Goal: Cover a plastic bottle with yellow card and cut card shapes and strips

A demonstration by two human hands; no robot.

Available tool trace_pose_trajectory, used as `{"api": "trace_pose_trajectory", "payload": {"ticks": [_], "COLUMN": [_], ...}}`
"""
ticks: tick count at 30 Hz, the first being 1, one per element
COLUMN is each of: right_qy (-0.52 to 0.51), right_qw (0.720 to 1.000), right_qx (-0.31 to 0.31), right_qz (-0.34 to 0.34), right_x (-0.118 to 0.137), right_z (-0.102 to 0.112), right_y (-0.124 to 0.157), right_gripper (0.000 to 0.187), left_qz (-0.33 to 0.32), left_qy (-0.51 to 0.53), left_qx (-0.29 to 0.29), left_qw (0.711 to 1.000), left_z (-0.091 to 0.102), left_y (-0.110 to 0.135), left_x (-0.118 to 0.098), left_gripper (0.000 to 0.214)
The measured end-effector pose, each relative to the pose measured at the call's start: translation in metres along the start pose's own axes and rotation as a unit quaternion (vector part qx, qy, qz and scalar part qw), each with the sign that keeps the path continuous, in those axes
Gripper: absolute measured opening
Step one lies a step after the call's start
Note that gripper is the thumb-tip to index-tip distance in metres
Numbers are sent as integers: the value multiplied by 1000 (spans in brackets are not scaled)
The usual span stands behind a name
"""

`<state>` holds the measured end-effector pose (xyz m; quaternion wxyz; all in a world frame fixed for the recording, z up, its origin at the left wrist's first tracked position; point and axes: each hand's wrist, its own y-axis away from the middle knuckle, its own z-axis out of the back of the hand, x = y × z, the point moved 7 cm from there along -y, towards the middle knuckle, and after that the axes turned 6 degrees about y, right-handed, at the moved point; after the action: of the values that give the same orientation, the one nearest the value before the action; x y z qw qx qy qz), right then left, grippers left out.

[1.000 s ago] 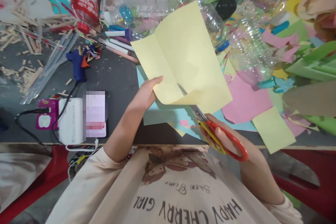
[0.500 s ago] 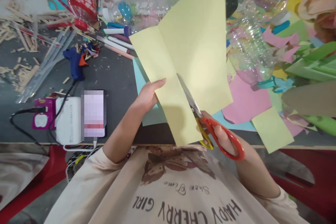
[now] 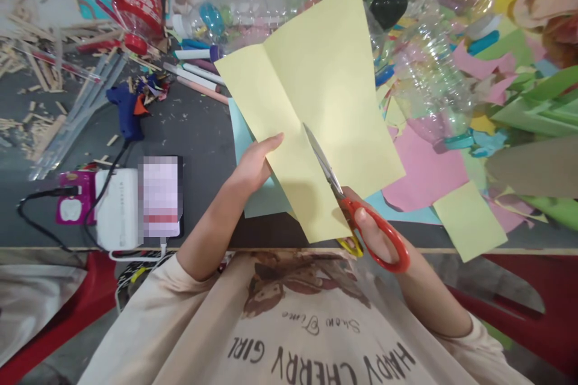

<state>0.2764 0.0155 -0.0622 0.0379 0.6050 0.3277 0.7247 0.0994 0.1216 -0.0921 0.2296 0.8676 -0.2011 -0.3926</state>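
The yellow sheet [image 3: 316, 90] is up off the table, tilted toward you, with a crease running down its middle. Your left hand [image 3: 255, 162] has it by the left edge, thumb pressed on top and the other fingers tucked underneath, a firm pinch. The scissors [image 3: 343, 198] come in from the lower right, and one silver blade lies on top of the paper along that crease, tip pointing up and away from you. How far the blades part I cannot tell, since the paper hides the other one. Your right hand [image 3: 374, 234] is closed through the red handle loops, just below the sheet's bottom edge. Under the sheet a light blue paper [image 3: 257, 198] lies flat on the dark table [image 3: 198, 132], with pink paper [image 3: 419, 171] and a yellow offcut [image 3: 469, 222] off to the right. Clear plastic bottles [image 3: 424, 72] crowd the far side, markers [image 3: 198, 75] sit beside them, and a blue glue gun [image 3: 124, 111], a white charger [image 3: 118, 207] and a phone [image 3: 161, 195] lie to your left
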Motion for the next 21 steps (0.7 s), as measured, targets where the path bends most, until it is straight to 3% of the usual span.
{"api": "trace_pose_trajectory", "payload": {"ticks": [3, 11, 21], "right_qy": [-17, -34, 60], "right_qw": [999, 998, 996], "right_qx": [42, 17, 38], "right_qz": [-11, -46, 52], "right_x": [-4, -11, 4], "right_z": [-8, -14, -13], "right_y": [-1, -3, 8], "right_gripper": [64, 71, 52], "left_qz": [-2, 4, -25], "left_qy": [-8, -4, 46], "left_qx": [-1, -35, -105], "left_qw": [1000, 999, 993], "left_z": [1, 1, 13], "left_y": [0, 1, -4], "left_x": [0, -2, -14], "left_gripper": [14, 12, 18]}}
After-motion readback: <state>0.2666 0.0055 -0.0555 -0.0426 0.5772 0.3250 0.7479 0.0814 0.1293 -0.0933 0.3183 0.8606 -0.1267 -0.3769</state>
